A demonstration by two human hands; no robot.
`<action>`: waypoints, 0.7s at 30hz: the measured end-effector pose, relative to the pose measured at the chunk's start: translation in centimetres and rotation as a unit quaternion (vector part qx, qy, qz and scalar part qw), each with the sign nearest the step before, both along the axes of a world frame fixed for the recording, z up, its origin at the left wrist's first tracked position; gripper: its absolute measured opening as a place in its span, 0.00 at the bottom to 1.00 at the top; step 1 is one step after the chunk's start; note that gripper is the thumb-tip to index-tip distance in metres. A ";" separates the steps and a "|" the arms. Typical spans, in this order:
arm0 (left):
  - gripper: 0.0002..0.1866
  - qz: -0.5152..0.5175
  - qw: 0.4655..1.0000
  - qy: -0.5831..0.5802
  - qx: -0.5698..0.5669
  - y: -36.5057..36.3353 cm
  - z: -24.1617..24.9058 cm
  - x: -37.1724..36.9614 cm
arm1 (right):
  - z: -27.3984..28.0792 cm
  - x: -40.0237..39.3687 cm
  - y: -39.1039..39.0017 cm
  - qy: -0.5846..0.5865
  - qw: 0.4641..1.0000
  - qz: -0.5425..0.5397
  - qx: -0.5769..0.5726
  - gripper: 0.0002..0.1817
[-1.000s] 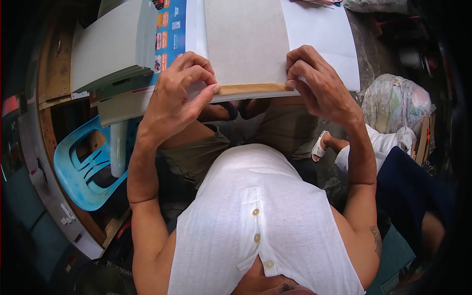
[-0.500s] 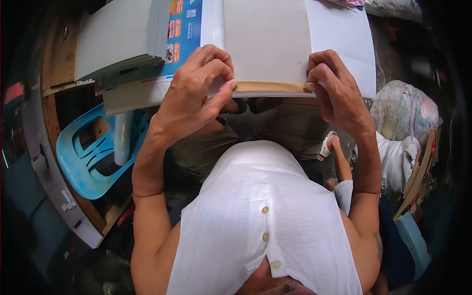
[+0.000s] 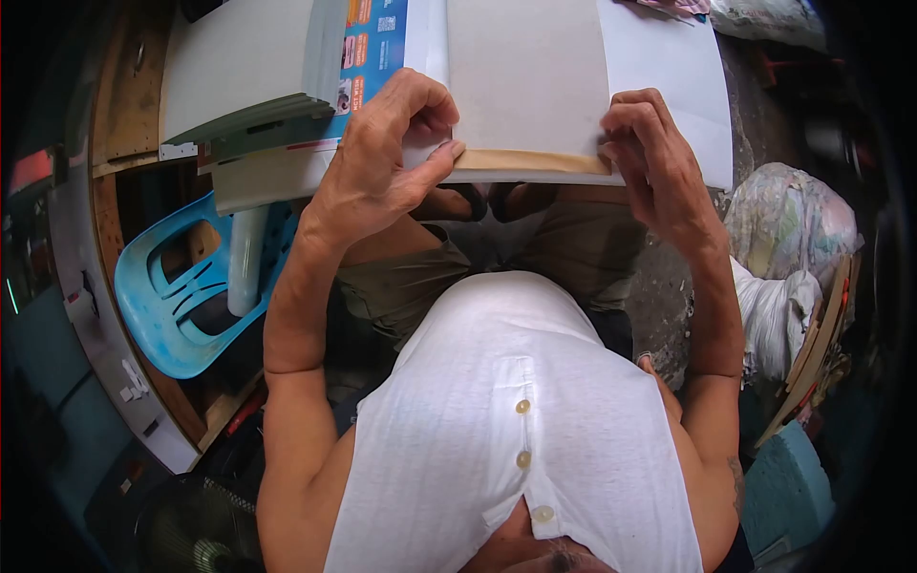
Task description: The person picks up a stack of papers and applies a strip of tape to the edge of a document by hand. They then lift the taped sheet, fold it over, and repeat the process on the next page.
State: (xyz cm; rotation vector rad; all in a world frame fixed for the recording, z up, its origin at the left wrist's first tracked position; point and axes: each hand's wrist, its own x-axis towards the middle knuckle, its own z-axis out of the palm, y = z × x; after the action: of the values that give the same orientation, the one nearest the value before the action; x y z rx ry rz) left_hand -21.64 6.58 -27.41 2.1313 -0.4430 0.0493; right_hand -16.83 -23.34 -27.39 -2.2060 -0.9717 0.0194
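A grey rectangular board [image 3: 528, 81] lies on a white sheet [image 3: 664, 91], with a narrow tan strip [image 3: 530, 161] along its near edge. My left hand [image 3: 387, 153] is at the strip's left end, thumb tip on the corner and index finger curled above it. At the other end, my right hand [image 3: 659, 158] has its fingers bent and closed around the right corner. The undersides of both corners are hidden by my fingers.
To the left lie a stack of grey boards [image 3: 239, 72] and a blue printed sheet [image 3: 387, 43]. A blue plastic chair [image 3: 143, 286] stands below, with a white roll [image 3: 245, 258] on it. Stuffed plastic bags [image 3: 793, 224] sit at the right.
My hands stay at the two ends of the strip; the left fingers have spread slightly from the thumb. The view has shifted a little, and the person's leg at the right has mostly gone from sight.
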 end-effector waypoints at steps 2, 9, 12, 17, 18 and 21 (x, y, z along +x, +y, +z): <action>0.12 0.023 0.999 -0.033 0.002 0.1 -0.2 0.0 | -0.6 0.2 -0.1 0.003 0.999 -0.032 0.038 0.18; 0.08 0.044 0.989 -0.122 0.063 -1.4 0.8 -0.1 | -0.1 0.2 -0.1 0.052 0.995 -0.018 0.087 0.10; 0.07 -0.001 0.987 -0.115 0.112 -3.1 0.6 0.2 | 0.2 0.1 1.0 0.044 0.998 0.016 0.050 0.09; 0.08 -0.001 0.988 -0.093 0.123 -3.9 0.2 0.6 | 0.6 0.8 1.3 0.075 0.996 0.046 0.021 0.06; 0.07 -0.003 0.989 -0.084 0.122 -4.0 0.2 0.6 | 0.7 1.0 1.3 0.078 0.996 0.048 0.022 0.06; 0.07 -0.002 0.991 -0.066 0.119 -4.0 0.3 0.6 | 0.8 1.2 1.5 0.079 0.996 0.046 0.001 0.05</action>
State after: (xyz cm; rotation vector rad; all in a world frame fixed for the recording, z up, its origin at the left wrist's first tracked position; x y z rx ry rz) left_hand -21.00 2.55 -27.14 2.3711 -0.5537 0.1435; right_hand -15.60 -21.81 -26.62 -2.1196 -0.9840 0.2309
